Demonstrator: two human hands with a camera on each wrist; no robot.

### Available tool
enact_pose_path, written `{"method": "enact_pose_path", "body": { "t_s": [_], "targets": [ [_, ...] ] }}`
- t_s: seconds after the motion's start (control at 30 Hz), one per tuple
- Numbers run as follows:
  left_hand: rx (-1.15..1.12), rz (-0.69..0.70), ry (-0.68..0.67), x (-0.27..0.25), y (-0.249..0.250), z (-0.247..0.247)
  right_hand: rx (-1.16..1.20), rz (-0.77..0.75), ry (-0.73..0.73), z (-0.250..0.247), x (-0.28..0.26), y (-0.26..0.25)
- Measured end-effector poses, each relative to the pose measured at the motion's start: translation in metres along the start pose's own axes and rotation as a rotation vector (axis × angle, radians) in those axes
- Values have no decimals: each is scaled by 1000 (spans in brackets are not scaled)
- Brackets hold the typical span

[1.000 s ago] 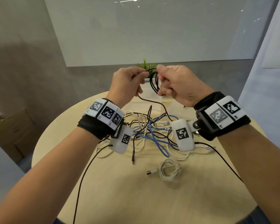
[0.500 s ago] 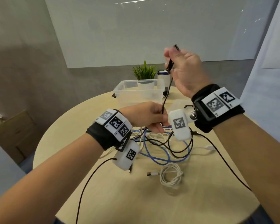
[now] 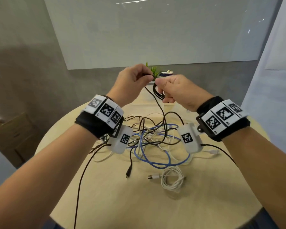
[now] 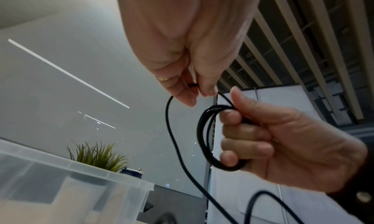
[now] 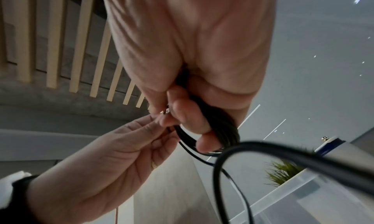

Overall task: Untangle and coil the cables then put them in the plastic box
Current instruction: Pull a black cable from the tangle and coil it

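**Inspector:** Grey walls and a pale panel stand behind a round, light wood-grain tabletop (image 3: 106, 195). What is in hand?

**Assistant:** One thin black cable (image 4: 172, 131), smooth and round in section. The right hand (image 3: 177, 91) has its fingers curled through a small coil (image 4: 208, 136) of several loops and is clamped on it. The left hand (image 3: 132, 81) pinches the same cable between thumb and fingertips, just beside the right thumb.

**Inspector:** And the relation that governs the next wrap?

**Assistant:** The free run leaves the left hand's pinch and hangs downward, toward the tangled cables (image 3: 152, 138) lying on the tabletop below both hands. The coil hangs roughly upright from the right fingers, its loops lying close together. The left hand is the nearer to the slack; the right only anchors. In my judgement the next loop must be fed from left to right, over the coil's top.

**Inspector:** Condition of the remainder?

**Assistant:** Black, blue and white cables cross one another in a loose heap; the white and blue look glossy and limp. A white cable (image 3: 172, 179), already bundled, lies apart on the near side, its plug pointing left.

**Inspector:** The receptacle?

**Assistant:** The plastic box (image 4: 70, 187), translucent, straight-walled and rimmed, stands on the far side, beyond the hands and largely hidden by them in the head view. A small green plant (image 4: 97, 155) stands behind it. I can see no cable inside.

**Inspector:** Risk?

**Assistant:** The hanging run may still be caught in the heap; a hard pull would likely drag the others.
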State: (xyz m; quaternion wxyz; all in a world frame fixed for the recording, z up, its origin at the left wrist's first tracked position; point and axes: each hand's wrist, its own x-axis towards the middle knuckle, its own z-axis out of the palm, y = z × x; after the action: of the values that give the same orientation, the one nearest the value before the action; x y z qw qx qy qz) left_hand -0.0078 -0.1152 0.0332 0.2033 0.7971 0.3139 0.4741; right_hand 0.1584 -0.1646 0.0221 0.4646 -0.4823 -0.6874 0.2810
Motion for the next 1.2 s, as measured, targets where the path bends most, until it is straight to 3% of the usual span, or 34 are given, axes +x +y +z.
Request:
{"method": "enact_pose_path", "body": {
  "t_s": [0.37, 0.5, 0.63, 0.7, 0.77, 0.83, 0.97, 1.07, 1.2],
  "targets": [
    [116, -165, -157, -23, -6, 34, 634, -83, 60, 14, 1, -14],
    [110, -254, -269, -30, -5, 45, 759, -124, 142, 13, 4, -17],
    [134, -269, -484, -41, 1, 44, 625, -139, 280, 5, 8, -14],
    [191, -235, -623, -46, 4, 39, 436, -172, 330, 2, 10, -9],
    [187, -203, -660, -44, 2, 31, 182, -183, 357, -1, 8, -3],
    [154, -199, -602, -40, 0, 23, -51, -157, 324, -4, 6, 3],
    [-19, -221, -395, -29, 0, 9, -360, -53, 110, -4, -1, 10],
    [18, -184, -216, -20, -3, 2, -343, -9, 23, 1, -5, 11],
    [123, -117, -99, -13, -6, -3, -151, 61, -36, 9, -8, 11]
  ]
}}
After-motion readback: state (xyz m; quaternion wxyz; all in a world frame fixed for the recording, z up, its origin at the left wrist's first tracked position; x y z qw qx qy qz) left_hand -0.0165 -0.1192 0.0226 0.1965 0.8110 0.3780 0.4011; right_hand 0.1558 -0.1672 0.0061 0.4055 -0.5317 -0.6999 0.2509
